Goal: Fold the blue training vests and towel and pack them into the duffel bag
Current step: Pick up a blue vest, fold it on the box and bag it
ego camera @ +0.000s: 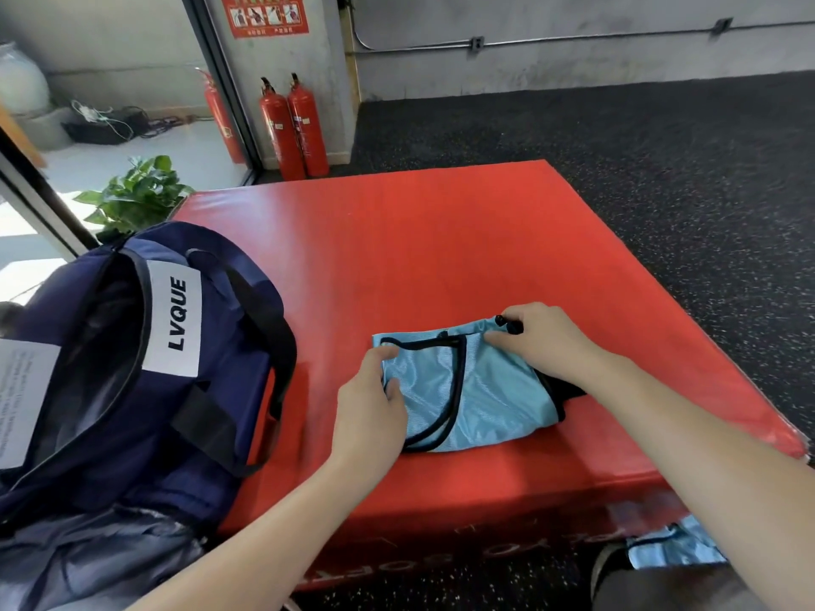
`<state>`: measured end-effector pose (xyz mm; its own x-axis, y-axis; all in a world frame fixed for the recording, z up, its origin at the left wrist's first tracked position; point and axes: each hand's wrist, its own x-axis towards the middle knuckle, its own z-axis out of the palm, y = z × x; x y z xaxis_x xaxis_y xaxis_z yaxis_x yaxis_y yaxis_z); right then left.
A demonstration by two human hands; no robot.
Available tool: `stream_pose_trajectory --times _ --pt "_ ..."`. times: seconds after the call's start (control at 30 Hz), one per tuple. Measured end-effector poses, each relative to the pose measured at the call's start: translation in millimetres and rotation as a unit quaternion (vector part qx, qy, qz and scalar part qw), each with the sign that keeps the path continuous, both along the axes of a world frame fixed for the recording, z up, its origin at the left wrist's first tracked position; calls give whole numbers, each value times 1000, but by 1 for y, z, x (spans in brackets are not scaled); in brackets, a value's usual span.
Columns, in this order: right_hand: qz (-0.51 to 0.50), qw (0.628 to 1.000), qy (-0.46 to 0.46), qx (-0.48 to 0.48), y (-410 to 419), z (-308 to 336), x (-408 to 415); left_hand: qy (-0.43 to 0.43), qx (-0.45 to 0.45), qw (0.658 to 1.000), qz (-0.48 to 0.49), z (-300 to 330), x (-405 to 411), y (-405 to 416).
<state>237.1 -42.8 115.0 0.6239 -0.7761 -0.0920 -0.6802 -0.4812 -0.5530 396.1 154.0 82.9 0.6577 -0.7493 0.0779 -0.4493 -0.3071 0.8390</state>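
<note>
Both hands are on the folded blue vest [480, 390], lying near the front of the red mat [441, 240]. The left hand [370, 407] pinches its left edge, and the right hand [542, 337] grips the far corner. The navy duffel bag [145, 372] gapes unzipped just left.

Navy fabric duffel bag [132, 390] cut off by left and bottom edges, dark interior unreadable. Second light-blue mesh vest [674, 546] half hidden below the red padded mat [441, 240]. White paper sheet [22, 399] print too blurred.
</note>
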Motion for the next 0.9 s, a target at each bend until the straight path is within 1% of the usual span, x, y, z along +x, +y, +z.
stream_pose_trajectory --times 0.03,0.1,0.17,0.23,0.3,0.4,0.43,0.47,0.53,0.57,0.6,0.63,0.7,0.77,0.9 --pt "-5 999 24 -36 2 0 1 -19 11 1000 0 0 1 -1" --pt "-20 993 65 -98 8 2 2 -88 52 995 -5 3 4 -1" --pt "-27 988 79 -127 13 5 1 -159 105 982 -14 6 7 -2" --pt "-25 987 74 -140 16 7 -2 -208 138 968 -15 9 12 -1" --pt "-22 985 53 -161 21 9 -4 -228 145 963 -10 10 19 -3" --pt "1 976 6 -219 41 16 -6 -246 141 959 1 9 29 -9" --pt "14 975 -11 -221 52 18 -5 -257 131 958 1 8 32 -11" --pt "29 979 -29 -201 65 21 -5 -270 117 956 -4 6 35 -13" --pt "48 994 -40 -93 90 21 -4 -289 100 951 -38 3 41 -18" --pt "52 998 -27 -37 102 20 -3 -282 103 951 -65 2 43 -21" --pt "60 998 3 -2 112 18 -3 -264 112 953 -94 3 44 -23" --pt "70 997 39 14 120 14 -3 -241 125 955 -121 4 45 -24" --pt "80 992 94 16 125 8 -5 -214 135 956 -149 6 47 -26" --pt "66 990 126 -10 120 6 -8 -207 131 958 -150 7 48 -24" --pt "-11 979 176 -100 88 7 -16 -240 162 946 -144 10 37 -18"
